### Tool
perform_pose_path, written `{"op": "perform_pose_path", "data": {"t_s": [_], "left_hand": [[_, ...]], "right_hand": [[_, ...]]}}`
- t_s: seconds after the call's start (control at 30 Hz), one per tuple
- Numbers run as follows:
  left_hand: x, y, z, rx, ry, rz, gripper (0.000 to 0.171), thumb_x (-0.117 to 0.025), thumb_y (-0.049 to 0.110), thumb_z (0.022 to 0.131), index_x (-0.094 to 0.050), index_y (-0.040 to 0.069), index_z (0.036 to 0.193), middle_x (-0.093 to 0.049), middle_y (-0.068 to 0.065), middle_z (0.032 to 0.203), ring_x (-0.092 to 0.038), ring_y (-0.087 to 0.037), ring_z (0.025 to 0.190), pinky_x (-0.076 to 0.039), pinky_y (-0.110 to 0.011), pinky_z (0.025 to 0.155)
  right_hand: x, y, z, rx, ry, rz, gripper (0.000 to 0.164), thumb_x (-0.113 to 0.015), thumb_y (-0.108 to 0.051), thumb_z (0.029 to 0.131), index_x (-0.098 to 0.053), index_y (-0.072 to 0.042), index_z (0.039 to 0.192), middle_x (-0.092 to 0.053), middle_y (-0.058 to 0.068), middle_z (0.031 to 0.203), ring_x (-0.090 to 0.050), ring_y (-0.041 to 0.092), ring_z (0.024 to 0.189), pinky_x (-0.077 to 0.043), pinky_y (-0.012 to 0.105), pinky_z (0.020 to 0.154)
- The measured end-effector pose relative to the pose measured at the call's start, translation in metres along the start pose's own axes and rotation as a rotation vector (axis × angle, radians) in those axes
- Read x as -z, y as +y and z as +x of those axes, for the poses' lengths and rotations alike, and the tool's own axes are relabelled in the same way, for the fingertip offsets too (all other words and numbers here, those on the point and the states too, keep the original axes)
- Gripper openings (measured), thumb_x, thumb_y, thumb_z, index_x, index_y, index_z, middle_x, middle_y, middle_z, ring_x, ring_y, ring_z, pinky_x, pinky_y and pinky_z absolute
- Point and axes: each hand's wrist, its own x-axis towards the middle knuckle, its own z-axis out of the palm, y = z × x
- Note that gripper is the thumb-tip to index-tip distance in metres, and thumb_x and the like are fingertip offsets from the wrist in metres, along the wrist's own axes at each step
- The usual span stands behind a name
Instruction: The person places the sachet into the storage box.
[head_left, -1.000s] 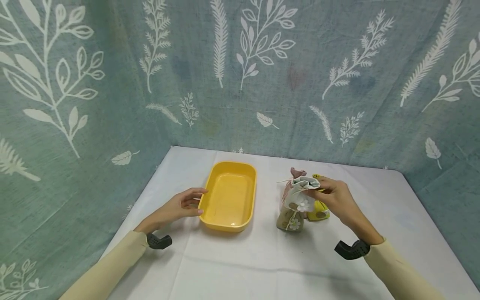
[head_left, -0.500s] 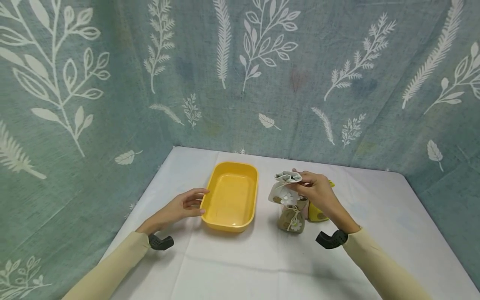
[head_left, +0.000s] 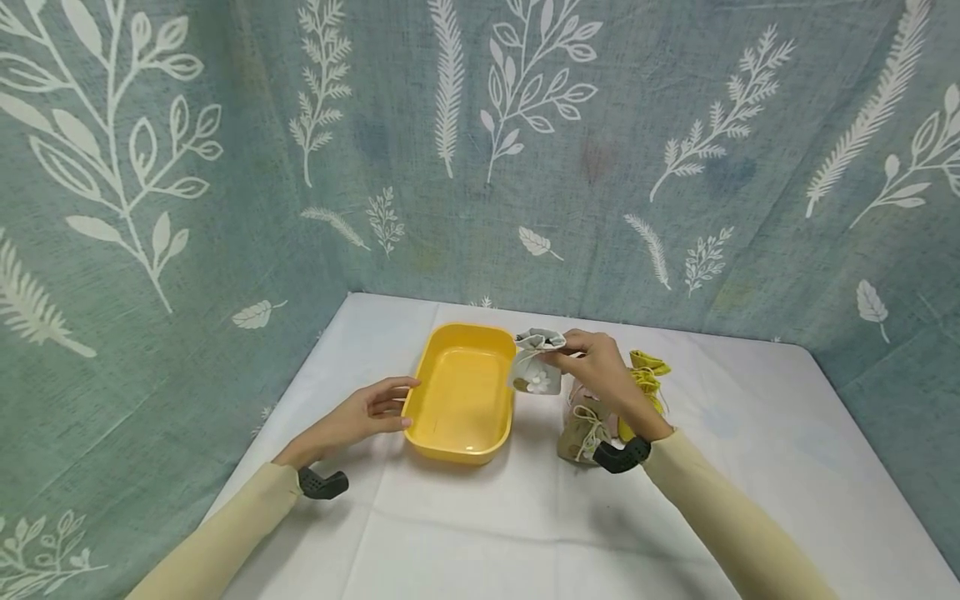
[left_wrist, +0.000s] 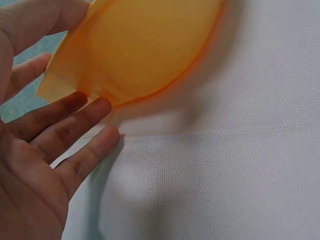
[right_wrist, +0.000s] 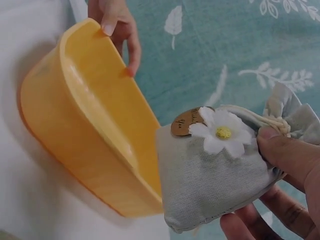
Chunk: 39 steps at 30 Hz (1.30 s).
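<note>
My right hand (head_left: 596, 362) pinches a light grey drawstring pouch (head_left: 536, 373) by its gathered neck. It hangs in the air by the right rim of a yellow plastic tray (head_left: 457, 454). A white felt flower with a yellow centre (right_wrist: 223, 132) and a small brown tag (right_wrist: 186, 123) decorate its front, seen in the right wrist view. My left hand (head_left: 360, 412) touches the tray's left rim and side with fairly straight fingers. The left wrist view has several fingertips (left_wrist: 102, 106) near or against the tray's outer wall.
Right of the tray stand a brown-green pouch (head_left: 579, 439), a pinkish pouch (head_left: 577, 398) partly hidden by the right arm, and yellow fabric pouches (head_left: 645, 379), their number unclear. The table has a white cloth (head_left: 465, 533). A green leaf-patterned curtain (head_left: 420, 142) rises behind and at the sides.
My right hand has carried the grey pouch leftward from above the other pouches to the tray's right rim. My left hand stays at the tray, which has hardly moved.
</note>
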Motion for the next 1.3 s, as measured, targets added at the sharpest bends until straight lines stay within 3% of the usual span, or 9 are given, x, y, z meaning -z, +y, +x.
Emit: {"op": "perform_pose_path", "data": {"t_s": [0.13, 0.2, 0.27, 0.3, 0.37, 0.53, 0.7, 1.07, 1.3], "left_hand": [[0.001, 0.002, -0.002, 0.000, 0.001, 0.011, 0.073, -0.079, 0.033, 0.093, -0.043, 0.025, 0.156, -0.047, -0.005, 0.155, -0.053, -0.028, 0.136, -0.049, -0.038, 0.108], [0.002, 0.002, -0.002, -0.001, -0.002, 0.020, 0.074, -0.078, 0.034, 0.094, -0.042, 0.023, 0.157, -0.047, -0.005, 0.156, -0.052, -0.027, 0.137, -0.049, -0.037, 0.109], [0.002, 0.000, -0.002, -0.004, -0.008, 0.030, 0.074, -0.078, 0.035, 0.094, -0.041, 0.023, 0.158, -0.046, -0.005, 0.157, -0.051, -0.027, 0.138, -0.048, -0.037, 0.109], [0.002, -0.001, -0.003, -0.007, -0.011, 0.031, 0.074, -0.078, 0.035, 0.094, -0.041, 0.023, 0.158, -0.046, -0.005, 0.157, -0.051, -0.027, 0.138, -0.048, -0.037, 0.110], [0.003, -0.001, -0.001, -0.006, -0.015, 0.035, 0.074, -0.078, 0.035, 0.094, -0.041, 0.024, 0.158, -0.046, -0.005, 0.157, -0.051, -0.027, 0.138, -0.048, -0.037, 0.110], [0.004, -0.004, -0.003, -0.001, -0.004, 0.029, 0.073, -0.078, 0.034, 0.094, -0.043, 0.024, 0.156, -0.047, -0.006, 0.156, -0.051, -0.029, 0.138, -0.048, -0.038, 0.110], [0.003, -0.003, -0.001, -0.009, -0.024, 0.018, 0.073, -0.078, 0.032, 0.094, -0.042, 0.022, 0.156, -0.047, -0.007, 0.156, -0.051, -0.030, 0.138, -0.047, -0.039, 0.111], [0.007, 0.002, 0.001, -0.012, -0.025, 0.018, 0.073, -0.079, 0.030, 0.094, -0.043, 0.018, 0.156, -0.046, -0.008, 0.156, -0.051, -0.031, 0.138, -0.047, -0.043, 0.111], [0.005, 0.000, 0.003, -0.009, -0.040, 0.004, 0.072, -0.078, 0.029, 0.095, -0.042, 0.019, 0.156, -0.045, -0.008, 0.157, -0.051, -0.030, 0.138, -0.047, -0.044, 0.111]], "right_hand": [[-0.012, -0.001, 0.012, -0.011, -0.005, -0.013, 0.010, -0.082, -0.026, 0.091, -0.083, -0.018, 0.096, -0.072, -0.002, 0.093, -0.071, 0.020, 0.093, -0.019, 0.061, 0.118], [-0.017, 0.000, 0.017, -0.014, -0.011, -0.019, 0.009, -0.082, -0.026, 0.091, -0.083, -0.018, 0.094, -0.073, -0.003, 0.094, -0.071, 0.019, 0.094, -0.020, 0.063, 0.116], [-0.023, 0.001, 0.021, -0.022, -0.021, -0.015, 0.009, -0.081, -0.026, 0.091, -0.082, -0.018, 0.093, -0.073, -0.003, 0.096, -0.070, 0.017, 0.094, -0.037, 0.054, 0.112], [-0.026, 0.001, 0.024, -0.024, -0.023, -0.011, 0.008, -0.082, -0.026, 0.091, -0.082, -0.018, 0.092, -0.074, -0.003, 0.096, -0.070, 0.017, 0.093, -0.050, 0.049, 0.101], [-0.030, 0.003, 0.029, -0.033, -0.029, 0.005, 0.008, -0.082, -0.026, 0.091, -0.083, -0.017, 0.091, -0.074, -0.002, 0.097, -0.069, 0.017, 0.090, -0.059, 0.040, 0.075], [-0.047, 0.004, 0.042, -0.059, -0.047, 0.047, 0.018, -0.081, -0.030, 0.091, -0.079, -0.015, 0.081, -0.072, 0.000, 0.093, -0.066, 0.024, 0.085, -0.055, 0.031, 0.069], [-0.064, 0.006, 0.051, -0.002, -0.035, -0.001, 0.018, -0.082, -0.026, 0.091, -0.078, -0.016, 0.077, -0.072, -0.004, 0.091, -0.069, 0.018, 0.092, -0.054, 0.031, 0.070], [-0.098, 0.018, 0.072, 0.002, 0.024, 0.022, 0.012, -0.081, -0.024, 0.092, -0.084, -0.012, 0.094, -0.071, -0.001, 0.089, -0.068, 0.016, 0.079, -0.061, 0.030, 0.068], [-0.108, 0.018, 0.083, 0.017, 0.082, -0.094, 0.028, -0.081, -0.026, 0.092, -0.076, -0.006, 0.073, -0.068, 0.001, 0.082, -0.063, 0.016, 0.075, -0.054, 0.024, 0.063]]}}
